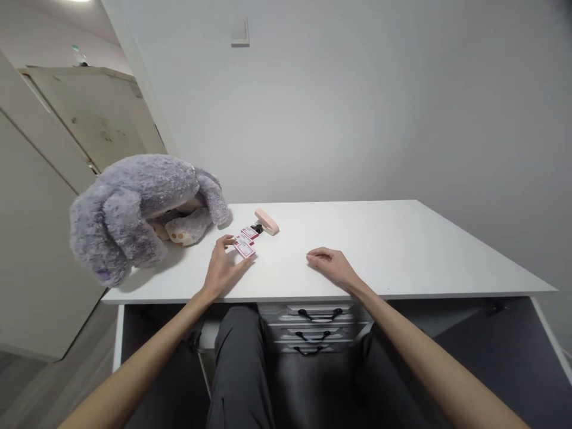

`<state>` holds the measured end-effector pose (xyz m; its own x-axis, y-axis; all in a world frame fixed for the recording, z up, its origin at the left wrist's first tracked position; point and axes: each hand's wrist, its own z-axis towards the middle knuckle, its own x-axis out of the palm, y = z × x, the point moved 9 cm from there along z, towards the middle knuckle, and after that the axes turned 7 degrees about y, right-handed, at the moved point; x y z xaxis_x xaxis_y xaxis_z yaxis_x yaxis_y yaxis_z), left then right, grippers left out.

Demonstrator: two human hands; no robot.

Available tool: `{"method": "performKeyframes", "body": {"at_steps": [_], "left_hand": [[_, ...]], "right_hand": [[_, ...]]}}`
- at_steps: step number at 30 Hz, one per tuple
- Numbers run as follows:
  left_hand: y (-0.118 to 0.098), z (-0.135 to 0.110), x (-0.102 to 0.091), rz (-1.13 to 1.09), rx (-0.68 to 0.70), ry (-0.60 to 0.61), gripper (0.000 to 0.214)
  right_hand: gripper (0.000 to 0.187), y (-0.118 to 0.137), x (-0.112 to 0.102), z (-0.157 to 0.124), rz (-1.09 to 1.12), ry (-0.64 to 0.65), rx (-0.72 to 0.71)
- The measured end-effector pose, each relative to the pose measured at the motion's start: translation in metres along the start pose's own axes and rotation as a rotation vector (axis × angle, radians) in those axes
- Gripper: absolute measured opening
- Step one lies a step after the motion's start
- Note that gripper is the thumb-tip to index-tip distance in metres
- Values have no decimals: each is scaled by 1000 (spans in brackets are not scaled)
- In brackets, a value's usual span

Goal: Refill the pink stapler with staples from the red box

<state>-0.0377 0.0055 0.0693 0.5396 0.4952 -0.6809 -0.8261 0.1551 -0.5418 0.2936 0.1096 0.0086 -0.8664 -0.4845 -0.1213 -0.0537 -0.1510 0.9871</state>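
On the white desktop (353, 238), several small red-and-white boxes (245, 249) lie in a short overlapping row. My left hand (221, 268) has its thumb and fingers at opposite ends of the nearest box, gripping it at the desk surface. Just beyond the row sits a small black object (257, 228), too small to make out. It lies next to a pink stapler (267, 221). My right hand (333, 265) rests on the desk to the right of the boxes, its fingers curled together with nothing visible in them.
A large grey plush toy (147, 202) bulks over the desk's left end. Behind the desk rises a plain wall with a light switch (240, 33). Drawers with black handles (319, 314) sit below the front edge, near my legs.
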Motion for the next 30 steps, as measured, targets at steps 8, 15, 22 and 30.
{"method": "performKeyframes", "body": {"at_steps": [8, 15, 22, 30], "left_hand": [[-62, 23, 64, -215, 141, 116, 79], [-81, 60, 124, -344, 92, 191, 84], [-86, 97, 162, -468, 110, 208, 83], [-87, 108, 161, -676, 95, 203, 84]], "right_hand": [[48, -6, 0, 10, 192, 38, -20], [37, -7, -12, 41, 290, 80, -17], [42, -15, -15, 84, 351, 256, 16], [43, -14, -22, 104, 376, 254, 64]]}}
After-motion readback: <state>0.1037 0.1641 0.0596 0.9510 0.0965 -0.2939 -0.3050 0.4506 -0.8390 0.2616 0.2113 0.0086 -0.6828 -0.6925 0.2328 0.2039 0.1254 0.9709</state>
